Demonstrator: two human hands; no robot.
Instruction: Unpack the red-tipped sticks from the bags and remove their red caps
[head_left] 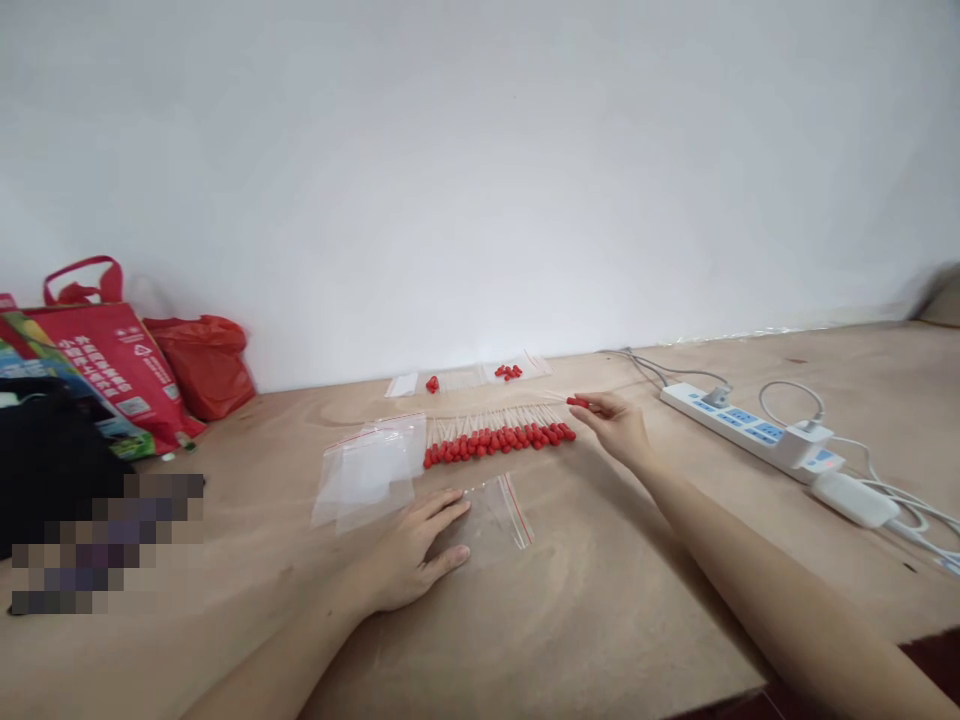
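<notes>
My left hand (420,550) lies flat with its fingers stretched out, on the left end of a clear zip bag (491,510) with a red seal line. Beyond it runs a long row of thin, pale sticks with red tips (499,440), the tips towards me. Off the row's right end, my right hand (615,425) pinches a red-tipped stick (576,401), its pale shaft pointing left and away. Several overlapping clear zip bags (371,470) lie left of the row. Behind it are filled zip bags (469,378) with red tips showing in them.
A white power strip (750,425) with chargers and cables stands on the right of the wooden table (615,620). On the left are a red printed shopping bag (112,360), a red plastic bag (206,365) and a black cloth item (60,460). A white wall (480,180) closes the back.
</notes>
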